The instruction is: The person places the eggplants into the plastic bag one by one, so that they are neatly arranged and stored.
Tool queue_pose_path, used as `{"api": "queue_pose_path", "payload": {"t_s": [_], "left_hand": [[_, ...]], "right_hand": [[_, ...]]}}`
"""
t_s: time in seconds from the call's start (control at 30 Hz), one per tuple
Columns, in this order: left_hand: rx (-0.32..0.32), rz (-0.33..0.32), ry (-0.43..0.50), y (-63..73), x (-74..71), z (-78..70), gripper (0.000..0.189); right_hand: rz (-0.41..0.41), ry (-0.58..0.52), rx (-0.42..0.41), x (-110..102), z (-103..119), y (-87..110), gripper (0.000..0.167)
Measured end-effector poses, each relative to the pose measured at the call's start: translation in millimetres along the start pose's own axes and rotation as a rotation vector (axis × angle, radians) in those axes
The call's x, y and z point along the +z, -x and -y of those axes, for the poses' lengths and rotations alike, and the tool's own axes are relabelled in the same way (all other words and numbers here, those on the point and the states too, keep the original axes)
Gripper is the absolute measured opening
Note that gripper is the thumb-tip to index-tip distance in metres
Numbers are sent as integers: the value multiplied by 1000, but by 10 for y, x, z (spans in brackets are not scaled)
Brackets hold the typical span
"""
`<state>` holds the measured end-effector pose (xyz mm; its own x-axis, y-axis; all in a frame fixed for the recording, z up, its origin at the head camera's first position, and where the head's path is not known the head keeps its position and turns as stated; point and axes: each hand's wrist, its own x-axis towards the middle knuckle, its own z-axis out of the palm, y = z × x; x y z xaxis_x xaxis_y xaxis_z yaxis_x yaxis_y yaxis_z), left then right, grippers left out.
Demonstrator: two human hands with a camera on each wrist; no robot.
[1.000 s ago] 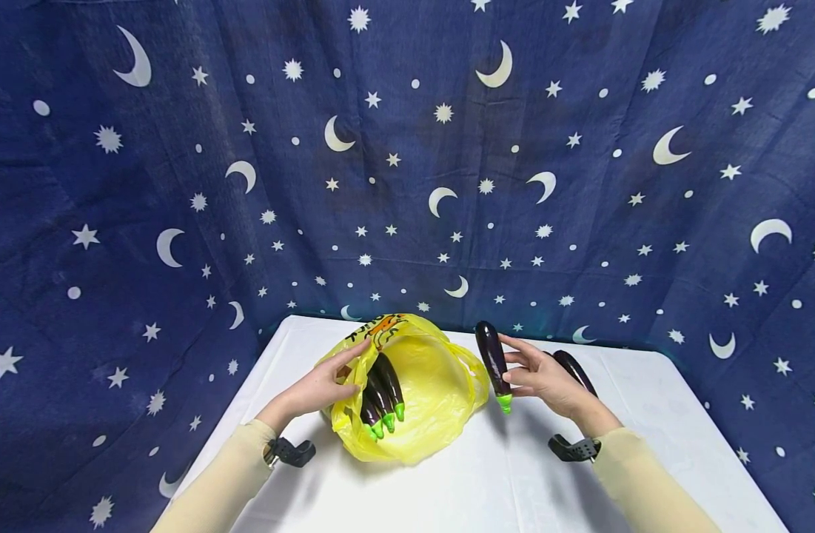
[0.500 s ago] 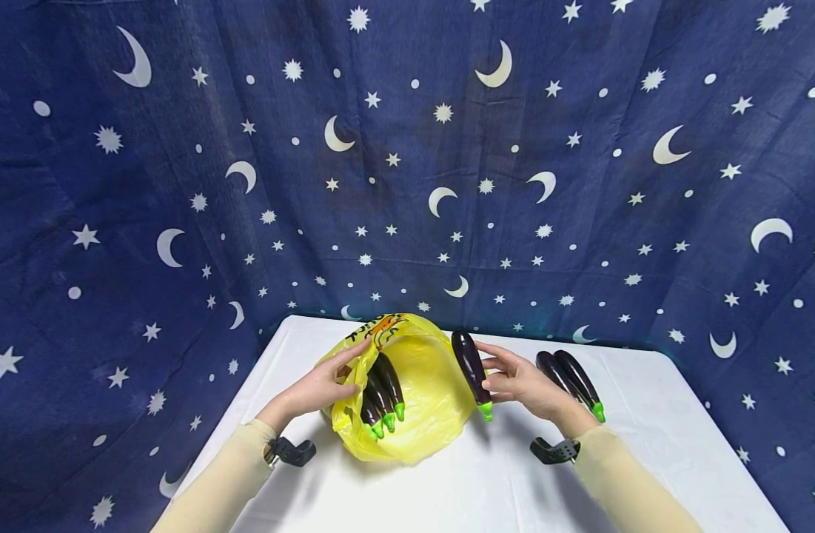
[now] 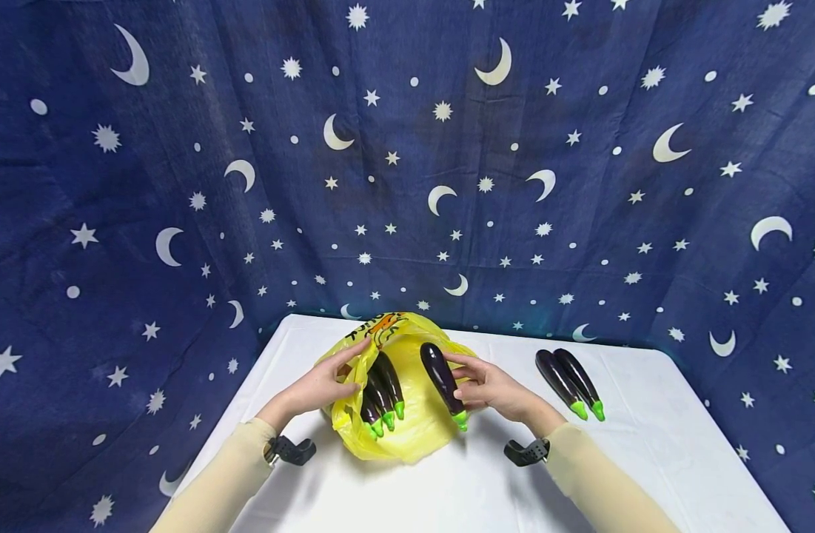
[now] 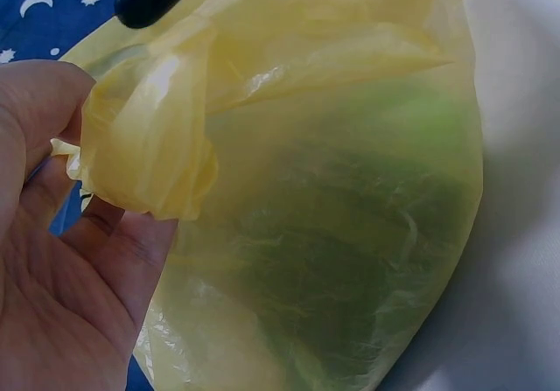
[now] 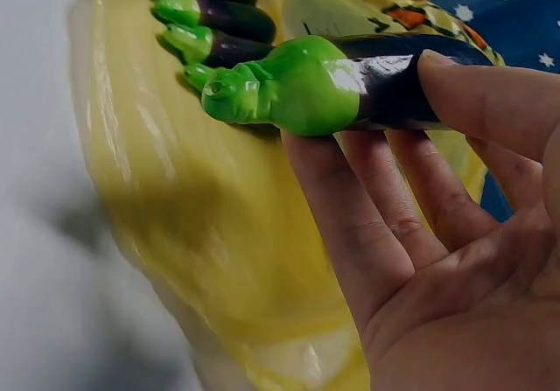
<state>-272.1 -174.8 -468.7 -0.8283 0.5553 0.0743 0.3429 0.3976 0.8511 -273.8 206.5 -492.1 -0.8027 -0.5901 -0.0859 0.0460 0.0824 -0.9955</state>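
My left hand (image 3: 317,386) pinches the left rim of a yellow plastic bag (image 3: 407,440), thin film bunched between thumb and fingers (image 4: 74,233). The bag lies on its side, mouth toward me. Inside, along its left wall, several dark purple eggplants (image 3: 388,381) lie side by side, green stems (image 5: 178,11) outward. My right hand (image 3: 497,389) grips another eggplant (image 3: 440,376) between thumb and fingers, its green stem (image 5: 319,85) pointing down toward me. In the head view this eggplant overlaps the right part of the bag's mouth.
Two more eggplants (image 3: 559,377) lie together on the white-covered table (image 3: 660,414), right of the bag. Behind the table hangs a dark blue cloth (image 3: 407,244) with moons and stars. Each wrist wears a black camera mount (image 3: 527,451).
My right hand has carried its eggplant leftward, from beside the bag to across its mouth. The two eggplants on the right are now uncovered by the arm. My left hand has stayed on the rim.
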Motion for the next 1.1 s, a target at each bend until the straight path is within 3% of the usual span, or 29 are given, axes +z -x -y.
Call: {"api": "queue_pose_path", "payload": {"t_s": [0.6,0.83,1.1], "left_hand": [[9,-2,-3,2,8,-8,84],[18,-6,13,0,0,-1,84],[26,-5,8,-3,20,-5,83]], "right_hand": [[-7,-33,26,340,-215,-515,73],[-64,-51,23,415,-265,-716,71],[-184,-28,36,433,-278,-889,70]]}}
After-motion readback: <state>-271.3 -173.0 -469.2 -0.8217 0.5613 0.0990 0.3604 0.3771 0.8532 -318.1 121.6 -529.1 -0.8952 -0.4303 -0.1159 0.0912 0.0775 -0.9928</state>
